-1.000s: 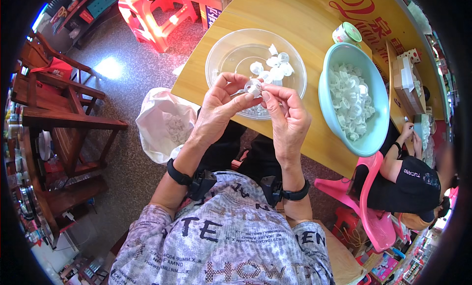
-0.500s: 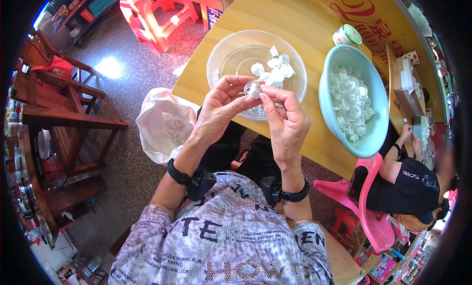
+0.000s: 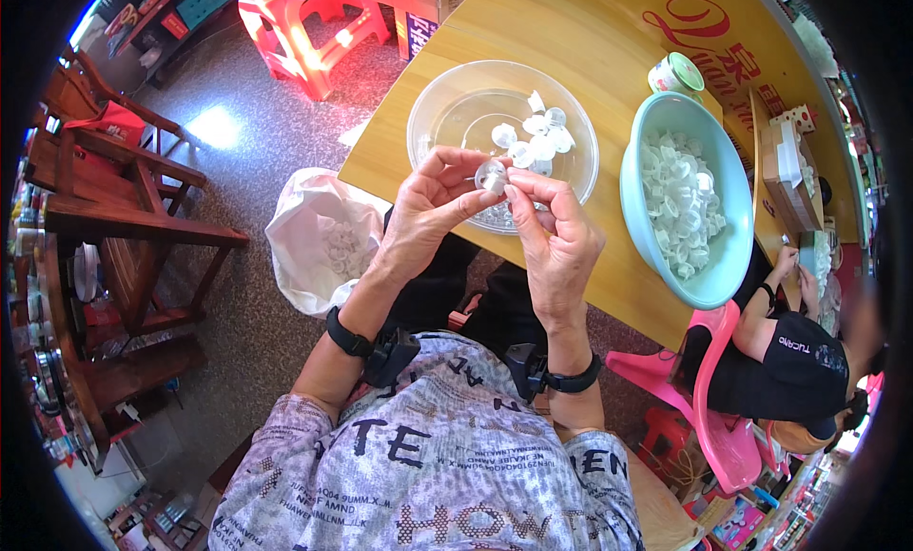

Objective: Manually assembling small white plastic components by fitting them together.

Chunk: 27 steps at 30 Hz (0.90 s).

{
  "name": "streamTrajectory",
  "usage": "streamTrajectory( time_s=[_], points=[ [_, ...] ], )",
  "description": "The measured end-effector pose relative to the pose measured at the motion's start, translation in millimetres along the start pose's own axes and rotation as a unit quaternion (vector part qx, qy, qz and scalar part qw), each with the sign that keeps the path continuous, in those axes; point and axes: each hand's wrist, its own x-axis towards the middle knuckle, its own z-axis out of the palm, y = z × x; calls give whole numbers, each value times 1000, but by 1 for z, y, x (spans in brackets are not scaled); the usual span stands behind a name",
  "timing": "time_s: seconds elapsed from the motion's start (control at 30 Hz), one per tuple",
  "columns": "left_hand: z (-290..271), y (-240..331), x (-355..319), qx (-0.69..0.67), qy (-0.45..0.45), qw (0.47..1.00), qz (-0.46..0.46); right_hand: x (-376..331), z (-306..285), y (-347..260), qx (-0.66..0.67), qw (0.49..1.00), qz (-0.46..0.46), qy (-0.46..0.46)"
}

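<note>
Over the near edge of a shallow clear plastic tub [image 3: 421, 123], both hands meet at a small clear-and-white plastic cap-like piece [image 3: 492, 177]. My left hand [image 3: 428, 209] pinches it between thumb and fingers. Thumb and forefinger of my right hand [image 3: 554, 242] close on its right side; the other right fingers are curled in. In the tub, several white translucent plastic pieces [image 3: 540, 142] lie at the right, beyond my fingers. Smaller clear bits lie at its near side, partly hidden by my hands.
A light blue basin [image 3: 635, 204] heaped with translucent pieces stands to the right on the wooden table [image 3: 609, 275]. Behind it is a green-lidded tub [image 3: 677, 73]. A white sack [image 3: 290, 223] sits at left on the floor. Beyond a pink chair [image 3: 709, 389], another person [image 3: 789, 351] works.
The plastic piece has turned in my fingers, showing more of its round clear side. Both hands stay in nearly the same place. The whole view has shifted slightly.
</note>
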Motion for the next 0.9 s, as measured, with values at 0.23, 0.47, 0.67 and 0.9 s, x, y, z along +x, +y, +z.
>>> streamTrajectory(
  time_s=[0.23, 0.47, 0.67, 0.9],
  points=[
    [-4, 9, -1, 20, -17, 1000, 13, 8, -11, -9, -68, 995, -51, -45],
    [-3, 7, -2, 12, -26, 999, 40, 9, -16, -9, 20, 998, 33, -59],
    [-4, 2, -1, 18, -38, 997, 66, 6, -17, -10, 46, 995, 66, -56],
    [3, -3, -3, 21, -47, 993, 101, 5, -17, -9, -92, 992, -54, -61]
  ],
)
